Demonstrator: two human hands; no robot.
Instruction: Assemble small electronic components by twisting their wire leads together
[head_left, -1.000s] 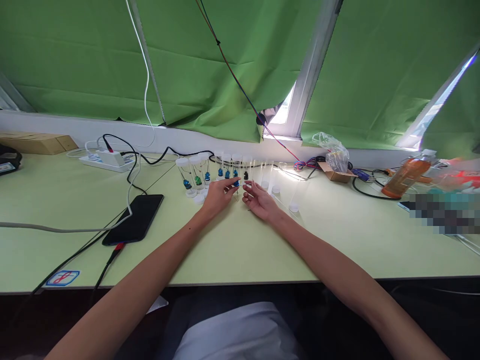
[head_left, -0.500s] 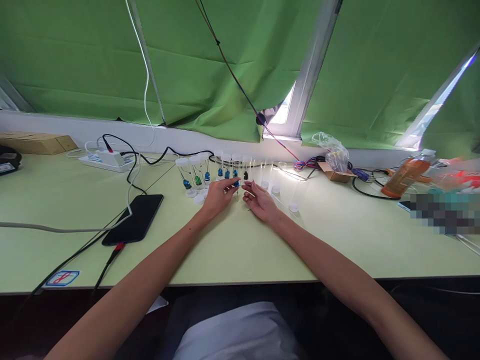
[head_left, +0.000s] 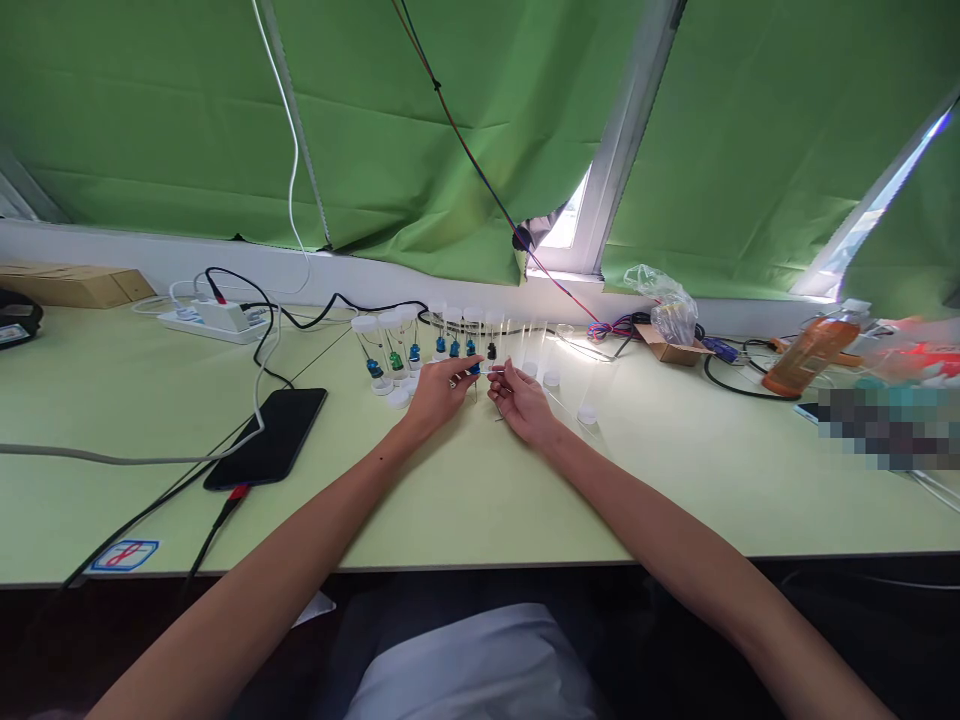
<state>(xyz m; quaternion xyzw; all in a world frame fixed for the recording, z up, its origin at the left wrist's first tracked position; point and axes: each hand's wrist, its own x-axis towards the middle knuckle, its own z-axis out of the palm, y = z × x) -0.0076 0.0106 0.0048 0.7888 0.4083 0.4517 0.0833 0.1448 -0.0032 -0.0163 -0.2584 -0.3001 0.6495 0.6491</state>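
Note:
Near the middle of the table my left hand [head_left: 441,394] is closed in a pinch on a small blue piece [head_left: 474,368] with a thin shaft pointing down. Facing it, my right hand [head_left: 520,402] has thumb and fingers pressed together on a thin white stick [head_left: 491,374], whose left end reaches the blue piece; whether they are joined I cannot tell. Behind the hands stand several clear tubes [head_left: 366,340] with white ends. Small blue, green or black pieces with thin shafts lean inside them, such as a green one [head_left: 395,360].
White caps [head_left: 587,414] lie right of my right hand, and another cap [head_left: 398,398] lies beside my left. A black phone [head_left: 268,438] with cables is at left, near a power strip [head_left: 214,325]. Rightward are an open carton [head_left: 671,346] and an orange bottle [head_left: 814,350].
My hands have shifted very slightly, and the thin white stick between them shows more clearly. The tubes behind have not moved.

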